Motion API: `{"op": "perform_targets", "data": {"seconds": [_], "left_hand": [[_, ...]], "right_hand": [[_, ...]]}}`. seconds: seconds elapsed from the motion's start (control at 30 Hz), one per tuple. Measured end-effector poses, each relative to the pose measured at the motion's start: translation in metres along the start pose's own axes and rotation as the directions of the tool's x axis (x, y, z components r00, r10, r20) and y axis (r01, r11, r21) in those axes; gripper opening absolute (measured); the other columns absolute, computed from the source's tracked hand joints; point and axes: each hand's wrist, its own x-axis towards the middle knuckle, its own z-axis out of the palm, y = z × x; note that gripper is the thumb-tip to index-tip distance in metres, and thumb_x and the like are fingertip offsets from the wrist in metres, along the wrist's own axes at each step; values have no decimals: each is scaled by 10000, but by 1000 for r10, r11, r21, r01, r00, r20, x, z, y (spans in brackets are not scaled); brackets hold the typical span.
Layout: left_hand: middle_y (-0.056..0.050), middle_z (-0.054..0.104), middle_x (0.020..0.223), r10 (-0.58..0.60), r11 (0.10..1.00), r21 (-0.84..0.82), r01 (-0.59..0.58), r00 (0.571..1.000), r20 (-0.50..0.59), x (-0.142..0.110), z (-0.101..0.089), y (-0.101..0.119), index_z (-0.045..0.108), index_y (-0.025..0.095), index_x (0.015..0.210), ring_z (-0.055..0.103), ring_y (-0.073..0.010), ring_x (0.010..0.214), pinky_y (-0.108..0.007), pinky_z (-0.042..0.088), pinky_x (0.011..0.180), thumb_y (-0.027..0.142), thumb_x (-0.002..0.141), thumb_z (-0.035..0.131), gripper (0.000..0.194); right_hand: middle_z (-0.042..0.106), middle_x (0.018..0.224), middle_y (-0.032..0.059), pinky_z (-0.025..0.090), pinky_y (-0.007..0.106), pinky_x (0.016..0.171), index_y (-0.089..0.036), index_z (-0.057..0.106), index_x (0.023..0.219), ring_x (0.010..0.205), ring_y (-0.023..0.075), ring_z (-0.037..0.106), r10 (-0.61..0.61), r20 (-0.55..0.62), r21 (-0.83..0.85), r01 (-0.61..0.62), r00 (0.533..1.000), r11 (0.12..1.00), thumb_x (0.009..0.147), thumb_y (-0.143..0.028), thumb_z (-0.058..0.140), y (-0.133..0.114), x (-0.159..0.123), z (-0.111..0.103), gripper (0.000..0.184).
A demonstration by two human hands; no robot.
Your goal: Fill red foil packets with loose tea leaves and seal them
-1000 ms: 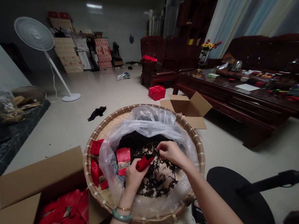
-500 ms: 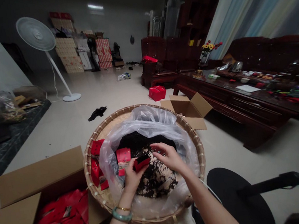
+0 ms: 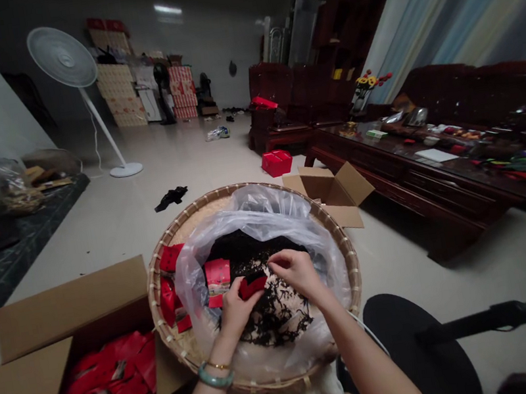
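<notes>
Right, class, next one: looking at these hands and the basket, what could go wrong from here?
Spilling: the left hand holds a red packet above loose dark shreds; bits dropped by the right hand beside it might miss its mouth.
Mixing: another packet lies inside the plastic bag and could get buried.
Snagging: the bag's loose rim, inside the basket, might catch a wrist.

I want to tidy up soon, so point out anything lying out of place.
A crumpled black item lies on the floor beyond the woven basket, as if dropped; I can't tell what it is. A few dark specks nearer and to its left look like stray bits.
</notes>
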Motion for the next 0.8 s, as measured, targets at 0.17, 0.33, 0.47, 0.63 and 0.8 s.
{"op": "perform_targets", "data": {"seconds": [0.17, 0.33, 0.47, 0.63, 0.8], "left_hand": [[-51, 646, 778, -111, 988, -116, 102, 991, -77, 3, 0, 4, 600, 142, 870, 605, -215, 734, -334, 490, 695, 448, 548, 759, 471], [-68, 675, 864, -148, 943, -284, 174, 983, 112, 3, -3, 12, 606, 132, 930, 623, -211, 782, -343, 507, 745, 383, 516, 786, 516], [-47, 682, 839, -198, 841, -443, 311, 938, 283, 1, -6, 16, 597, 138, 958, 639, -198, 742, -332, 538, 670, 452, 553, 756, 537], [-24, 656, 650, -272, 637, -595, 490, 865, 421, 3, -6, 17, 600, 114, 851, 626, -168, 567, -304, 534, 531, 592, 667, 623, 513], [-45, 676, 696, -266, 581, -622, 524, 845, 464, 3, -8, 23, 602, 103, 845, 638, -157, 574, -278, 534, 538, 520, 654, 686, 466]], "right_hand": [[659, 875, 52, 470, 242, 646, -201, 705, 853, 744, 153, 602, 9, 30, -31, -8, 1000, 1000, 753, -254, 608, 7, -5, -5, 149], [650, 911, 50, 470, 246, 636, -202, 666, 1028, 706, 142, 581, 102, 135, 66, -112, 986, 992, 684, -351, 709, 18, -14, 22, 377], [661, 664, 23, 446, 233, 584, -172, 687, 687, 619, 140, 574, 227, 113, 200, -246, 967, 949, 704, -316, 661, 26, -15, 43, 147], [638, 569, 6, 395, 210, 487, -154, 674, 619, 516, 114, 530, 324, 182, 340, -369, 928, 865, 647, -366, 673, 34, -12, 45, 214], [603, 523, -6, 358, 210, 420, -141, 675, 628, 437, 100, 479, 396, 185, 358, -437, 899, 825, 606, -404, 692, 40, -12, 48, 265]]}}
